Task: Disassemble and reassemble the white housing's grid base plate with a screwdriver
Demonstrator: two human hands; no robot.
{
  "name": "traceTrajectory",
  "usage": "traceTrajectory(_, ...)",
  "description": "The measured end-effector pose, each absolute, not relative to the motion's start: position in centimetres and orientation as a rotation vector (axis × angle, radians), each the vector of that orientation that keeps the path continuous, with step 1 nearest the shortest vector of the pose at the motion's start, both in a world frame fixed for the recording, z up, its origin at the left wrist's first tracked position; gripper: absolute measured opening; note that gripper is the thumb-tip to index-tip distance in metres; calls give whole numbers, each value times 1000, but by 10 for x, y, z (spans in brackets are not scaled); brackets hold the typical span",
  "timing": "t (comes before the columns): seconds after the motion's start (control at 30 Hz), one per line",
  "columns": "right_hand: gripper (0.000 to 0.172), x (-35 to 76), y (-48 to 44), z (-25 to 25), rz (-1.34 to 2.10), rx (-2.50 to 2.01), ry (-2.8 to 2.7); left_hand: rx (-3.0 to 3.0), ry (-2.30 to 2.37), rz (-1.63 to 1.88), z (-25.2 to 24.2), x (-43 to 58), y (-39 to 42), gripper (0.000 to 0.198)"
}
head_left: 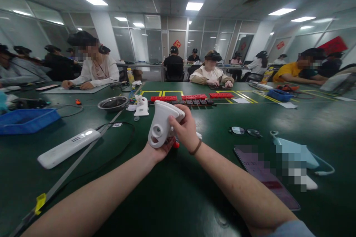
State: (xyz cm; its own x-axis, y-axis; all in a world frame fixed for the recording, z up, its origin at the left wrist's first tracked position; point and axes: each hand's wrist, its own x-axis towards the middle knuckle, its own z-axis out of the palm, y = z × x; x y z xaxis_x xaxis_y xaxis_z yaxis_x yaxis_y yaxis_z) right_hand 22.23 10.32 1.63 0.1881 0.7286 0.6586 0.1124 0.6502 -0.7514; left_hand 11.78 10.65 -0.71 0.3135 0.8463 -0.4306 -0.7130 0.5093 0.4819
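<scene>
Both my hands hold a white plastic housing point(161, 124) above the green table point(178, 192), near its middle. My left hand point(160, 152) cups the housing from below, fingers curled round its lower end. My right hand point(185, 129) grips its upper right side, fingers wrapped over the top. A small red part point(175, 143) shows just under the housing between my hands; which hand holds it I cannot tell. A second white housing point(141, 106) stands on the table a little beyond.
A metal bowl point(113, 103), a blue tray point(26, 120) and a white power strip point(68, 148) with black cable lie left. Red and black parts point(191, 99) sit in rows ahead. Glasses point(244, 131), a phone point(267, 177) and a face mask point(294, 152) lie right. Several people sit around.
</scene>
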Motion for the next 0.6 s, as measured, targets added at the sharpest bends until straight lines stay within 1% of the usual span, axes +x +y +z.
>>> traceTrajectory(0.13, 27, 227, 104, 23, 434, -809, -1277, 235, 670, 1008, -5, 113, 105, 19)
traceTrajectory(0.23, 22, 228, 109, 19, 468, -887, -1233, 271, 597, 951, -5, 110, 102, 21)
traceTrajectory(0.37, 19, 225, 114, 14, 516, -877, -1207, 237, 646, 928, -7, 108, 99, 20)
traceTrajectory(0.47, 14, 227, 120, 16, 833, -898, -908, 211, 690, 921, -9, 108, 101, 20)
traceTrajectory(0.53, 3, 228, 124, 17, 1083, -918, -640, 193, 717, 922, -10, 108, 104, 21)
traceTrajectory(0.6, 13, 227, 125, 17, 1303, -959, -539, 182, 732, 930, -9, 106, 106, 22)
